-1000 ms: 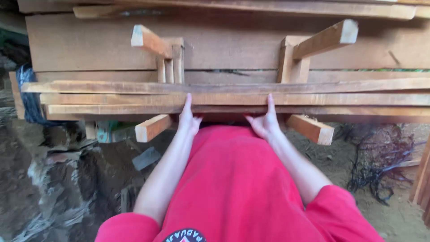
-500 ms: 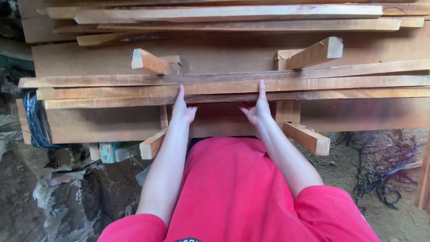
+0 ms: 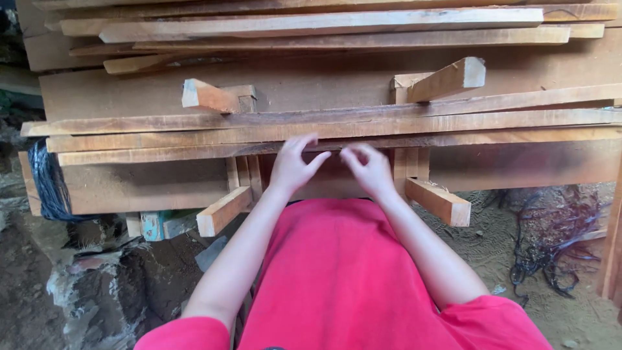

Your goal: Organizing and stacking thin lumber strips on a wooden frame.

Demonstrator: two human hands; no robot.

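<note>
- While both our hands hang just before the slats, neither one holds anything: the left hand [image 3: 291, 165] has its fingers spread apart and curled, and the right hand [image 3: 368, 167] likewise, thumb and fingers loose and open.
- The slats [image 3: 324, 133] lie as three long thin strips, stacked side by side across two wooden brackets [image 3: 223, 209], just above our fingertips and in front of a broad board [image 3: 311, 81].
- We judge them light for their length but whippy: thin wood like this sags and sways at the ends if taken at one spot.
- We would take hold with hands well apart, near the brackets, palms under the lowest strip, so the bundle stays level.
- The sawn faces look rough and dusty, so slipping seems unlikely; splinters along the edges are the likelier trouble.
- The strips lie loose on each other, so we expect them to slide apart unless pinched together.
</note>
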